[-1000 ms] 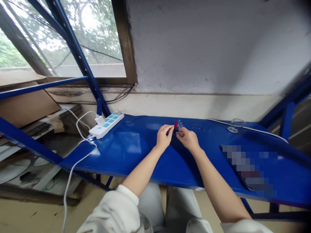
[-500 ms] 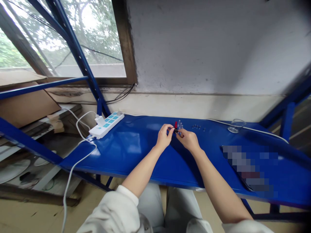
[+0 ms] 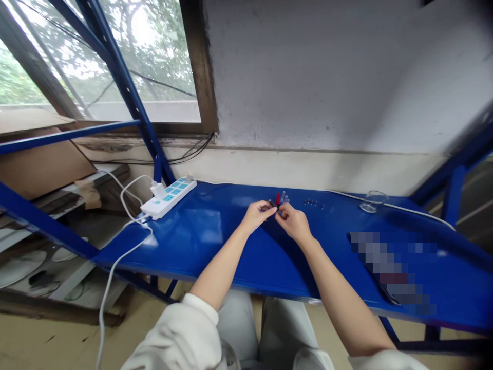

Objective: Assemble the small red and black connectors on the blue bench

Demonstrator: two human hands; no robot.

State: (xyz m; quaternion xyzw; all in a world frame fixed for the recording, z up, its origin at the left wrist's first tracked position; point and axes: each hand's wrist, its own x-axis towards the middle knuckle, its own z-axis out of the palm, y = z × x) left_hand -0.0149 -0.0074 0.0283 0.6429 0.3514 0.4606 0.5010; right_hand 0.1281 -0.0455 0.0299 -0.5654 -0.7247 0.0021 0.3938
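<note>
Nearest the camera, 2 pale sleeves (image 3: 181,334) leave the forearms bare above light grey trousers (image 3: 288,329). Beyond lies the front edge of the blue table (image 3: 185,262), with a flat, dark-edged object (image 3: 385,272) at the right, its surface pixelated.

Farther in, the 2 hands come close together over the table. The left hand (image 3: 254,216) pinches a small black piece (image 3: 273,205), its thumb and fingers nearly closed. The right hand (image 3: 293,221) is just beside it, fingers curled inward with the tips meeting the same piece; whether they grip anything more I cannot tell. The black piece sits between both sets of fingertips, partly covered by them.

Just past the fingers are a small red piece (image 3: 278,198) and a few clear tubes (image 3: 283,196). To their right, small dark pieces (image 3: 310,202) lie in a loose row, and farther right stands a clear round container (image 3: 368,207). A white power strip (image 3: 164,203) rests at the table's left end. Behind everything rise a grey wall (image 3: 308,77) and a window (image 3: 154,56).
</note>
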